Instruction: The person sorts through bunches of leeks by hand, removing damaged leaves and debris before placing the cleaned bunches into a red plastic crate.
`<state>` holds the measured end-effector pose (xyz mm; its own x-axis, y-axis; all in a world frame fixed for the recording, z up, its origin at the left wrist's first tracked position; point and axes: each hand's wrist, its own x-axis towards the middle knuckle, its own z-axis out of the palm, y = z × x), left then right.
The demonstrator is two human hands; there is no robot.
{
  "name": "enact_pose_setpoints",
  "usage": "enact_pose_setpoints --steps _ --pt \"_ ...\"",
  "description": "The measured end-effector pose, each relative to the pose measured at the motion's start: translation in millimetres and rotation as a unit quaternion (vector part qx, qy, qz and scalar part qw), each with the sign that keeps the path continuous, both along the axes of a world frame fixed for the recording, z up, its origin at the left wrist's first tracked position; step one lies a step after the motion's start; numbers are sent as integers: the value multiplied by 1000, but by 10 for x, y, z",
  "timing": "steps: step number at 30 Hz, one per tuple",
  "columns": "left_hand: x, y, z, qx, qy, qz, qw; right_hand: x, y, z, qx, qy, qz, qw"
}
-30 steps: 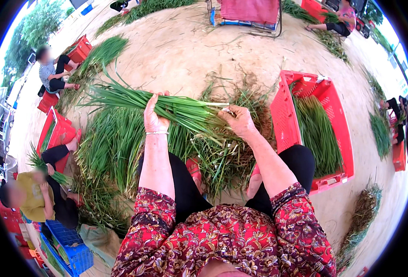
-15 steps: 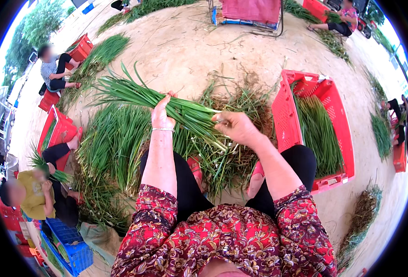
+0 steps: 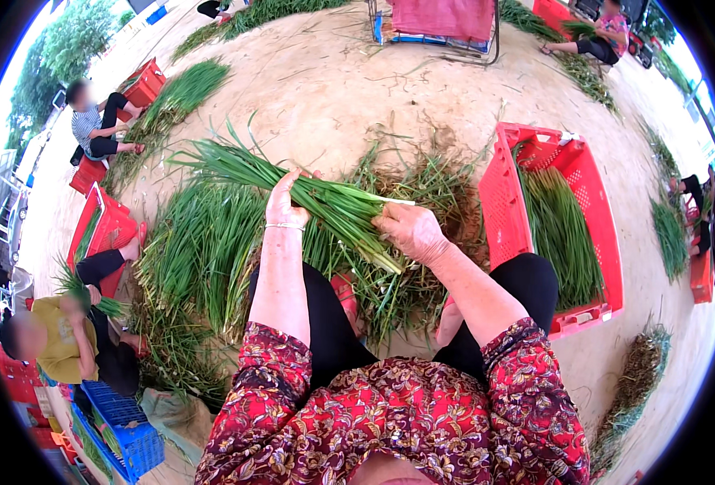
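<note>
My left hand (image 3: 287, 202) is wrapped round the middle of a bunch of garlic chives (image 3: 325, 202), its leafy tips fanning to the upper left. At the pale root end, my right hand (image 3: 412, 229) is closed on some stalks, with a white stem poking out above its fingers. Beneath the bunch, between my feet and beyond, lies a heap of trimmed leaves and dry scraps (image 3: 430, 190). A broad pile of chives (image 3: 204, 242) spreads over the ground left of my knees.
By my right knee stands a red crate (image 3: 499, 202) with chives (image 3: 564, 234) laid in it. At left, a person in a yellow top (image 3: 62, 343) sits near a red crate (image 3: 119, 222) and a blue crate (image 3: 135, 440). Other people sit farther off beside piles of chives.
My right hand has shifted slightly down along the root end, its back now turned up more. A white stem now sticks out above it. My left hand keeps its hold.
</note>
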<state>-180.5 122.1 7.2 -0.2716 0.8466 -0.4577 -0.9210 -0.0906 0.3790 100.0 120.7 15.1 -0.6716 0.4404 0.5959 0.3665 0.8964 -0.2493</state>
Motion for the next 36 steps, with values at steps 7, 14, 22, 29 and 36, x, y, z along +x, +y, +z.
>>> enact_pose_setpoints --steps 7,14,22,29,36 --pt "-86 -21 76 -24 -1 7 1000 -49 -34 66 37 17 -25 999" --pt "-34 -7 67 -19 10 7 1000 -68 -48 46 -165 -37 -40 985" --pt "-84 -47 126 47 23 -47 998 228 31 566 -636 124 137 750" --pt "-294 -19 22 -17 25 50 998 739 174 925 -691 358 382 497" --pt "-334 -26 46 -1 -8 78 997 843 328 758 -472 34 -13 881"
